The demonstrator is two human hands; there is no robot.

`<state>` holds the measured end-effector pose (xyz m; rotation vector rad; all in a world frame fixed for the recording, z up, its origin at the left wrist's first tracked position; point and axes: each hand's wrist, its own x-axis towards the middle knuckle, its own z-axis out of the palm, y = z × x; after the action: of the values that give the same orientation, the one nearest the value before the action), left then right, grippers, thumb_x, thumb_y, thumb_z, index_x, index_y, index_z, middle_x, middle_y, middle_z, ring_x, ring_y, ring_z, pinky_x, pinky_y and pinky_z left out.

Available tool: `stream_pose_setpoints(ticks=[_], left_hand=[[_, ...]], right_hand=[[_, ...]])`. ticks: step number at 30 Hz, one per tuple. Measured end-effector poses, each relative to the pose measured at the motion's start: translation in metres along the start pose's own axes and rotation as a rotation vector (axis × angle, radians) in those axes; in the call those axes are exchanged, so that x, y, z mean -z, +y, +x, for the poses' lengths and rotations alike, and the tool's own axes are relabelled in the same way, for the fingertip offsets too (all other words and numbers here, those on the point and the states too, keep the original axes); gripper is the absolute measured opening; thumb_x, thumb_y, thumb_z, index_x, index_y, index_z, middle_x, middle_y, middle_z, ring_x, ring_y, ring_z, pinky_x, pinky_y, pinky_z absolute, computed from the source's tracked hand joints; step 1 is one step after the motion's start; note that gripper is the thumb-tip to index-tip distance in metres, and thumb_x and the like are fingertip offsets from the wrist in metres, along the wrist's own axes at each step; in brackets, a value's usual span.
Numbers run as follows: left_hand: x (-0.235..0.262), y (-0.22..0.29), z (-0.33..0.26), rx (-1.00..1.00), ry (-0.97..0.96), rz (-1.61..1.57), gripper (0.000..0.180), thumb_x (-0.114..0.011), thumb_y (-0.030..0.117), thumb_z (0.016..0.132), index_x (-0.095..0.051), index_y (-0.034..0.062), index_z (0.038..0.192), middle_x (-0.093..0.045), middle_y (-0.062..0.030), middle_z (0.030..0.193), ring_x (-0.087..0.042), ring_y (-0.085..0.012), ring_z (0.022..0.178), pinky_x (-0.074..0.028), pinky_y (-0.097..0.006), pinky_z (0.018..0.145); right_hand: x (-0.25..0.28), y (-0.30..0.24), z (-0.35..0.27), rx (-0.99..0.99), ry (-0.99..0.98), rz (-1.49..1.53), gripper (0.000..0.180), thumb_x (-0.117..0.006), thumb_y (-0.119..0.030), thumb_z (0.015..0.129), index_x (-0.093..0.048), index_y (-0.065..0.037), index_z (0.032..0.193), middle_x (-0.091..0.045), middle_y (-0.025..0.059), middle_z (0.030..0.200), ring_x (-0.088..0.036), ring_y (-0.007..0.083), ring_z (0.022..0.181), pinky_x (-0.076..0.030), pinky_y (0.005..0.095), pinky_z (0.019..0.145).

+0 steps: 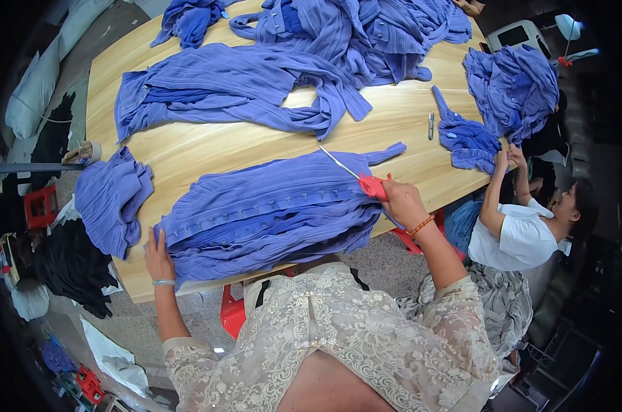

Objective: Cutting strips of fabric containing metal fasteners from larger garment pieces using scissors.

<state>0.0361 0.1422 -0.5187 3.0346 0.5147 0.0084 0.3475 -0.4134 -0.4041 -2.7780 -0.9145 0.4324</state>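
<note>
A blue-violet ribbed cardigan (283, 180) lies lengthwise on the wooden table (180, 152) in front of me, its button placket running along the middle. At its left end my left hand (159, 261) rests on the edge of the fabric, fingers stretched out. My right hand (403, 204) grips the red handles of a pair of scissors (372, 186) over the right end of the cardigan. Their metal blades point up and left, above the fabric, and look closed together.
Another blue-violet cardigan (208, 75) lies beyond, with a heap of similar garments (366, 31) behind it. A folded one (115, 199) hangs over the left edge. Small snips (431, 126) lie at right, near a co-worker (517, 233) handling a garment (469, 141). A red stool (232, 312) stands below.
</note>
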Motion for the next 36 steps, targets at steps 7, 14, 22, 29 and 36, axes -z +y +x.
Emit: stream_pose_setpoints(ticks=[7, 14, 22, 29, 36], left_hand=[[0.054, 0.151, 0.022, -0.154, 0.189, -0.333, 0.058, -0.065, 0.006, 0.079, -0.051, 0.0053, 0.136, -0.046, -0.0223, 0.142, -0.042, -0.0411, 0.132, -0.032, -0.051, 0.109], [0.058, 0.275, 0.033, -0.393, 0.026, -0.455, 0.061, -0.068, 0.032, 0.084, -0.049, 0.0115, 0.139, -0.038, -0.0150, 0.151, -0.032, -0.0360, 0.141, -0.021, -0.057, 0.114], [0.019, 0.175, 0.008, 0.194, 0.188, -0.303, 0.066, -0.067, 0.039, 0.086, -0.045, 0.0147, 0.144, -0.027, -0.0240, 0.154, -0.024, -0.0445, 0.142, -0.018, -0.059, 0.113], [-0.002, 0.145, -0.001, 0.304, 0.205, -0.278, 0.072, -0.067, 0.046, 0.085, -0.042, 0.0192, 0.146, -0.025, -0.0193, 0.157, -0.019, -0.0446, 0.144, -0.011, -0.065, 0.112], [-0.015, 0.123, -0.009, 0.292, 0.142, -0.306, 0.068, -0.065, 0.051, 0.084, -0.045, 0.0290, 0.145, -0.023, -0.0188, 0.158, -0.019, -0.0431, 0.145, -0.010, -0.070, 0.109]], right_hand=[[0.025, 0.004, -0.024, -0.319, 0.093, -0.023, 0.038, -0.056, 0.006, 0.074, -0.054, -0.006, 0.109, -0.060, 0.0188, 0.109, -0.062, 0.0365, 0.094, -0.050, 0.0460, 0.079], [0.043, -0.007, -0.038, 0.026, 0.011, 0.175, 0.037, -0.059, 0.004, 0.074, -0.062, -0.008, 0.109, -0.063, 0.0147, 0.108, -0.059, 0.0366, 0.097, -0.048, 0.0437, 0.083], [0.030, -0.071, -0.004, 0.274, -0.200, 0.230, 0.048, -0.061, 0.006, 0.068, -0.057, -0.006, 0.114, -0.063, 0.0162, 0.102, -0.058, 0.0380, 0.096, -0.046, 0.0458, 0.083], [0.015, -0.171, 0.057, 0.402, -0.433, 0.148, 0.035, -0.066, -0.012, 0.083, -0.053, -0.011, 0.116, -0.065, 0.0150, 0.095, -0.063, 0.0366, 0.088, -0.049, 0.0463, 0.072], [-0.020, -0.225, 0.093, 0.501, -0.495, 0.089, 0.029, -0.062, -0.030, 0.091, -0.054, -0.009, 0.111, -0.066, 0.0167, 0.082, -0.065, 0.0377, 0.075, -0.049, 0.0477, 0.064]])
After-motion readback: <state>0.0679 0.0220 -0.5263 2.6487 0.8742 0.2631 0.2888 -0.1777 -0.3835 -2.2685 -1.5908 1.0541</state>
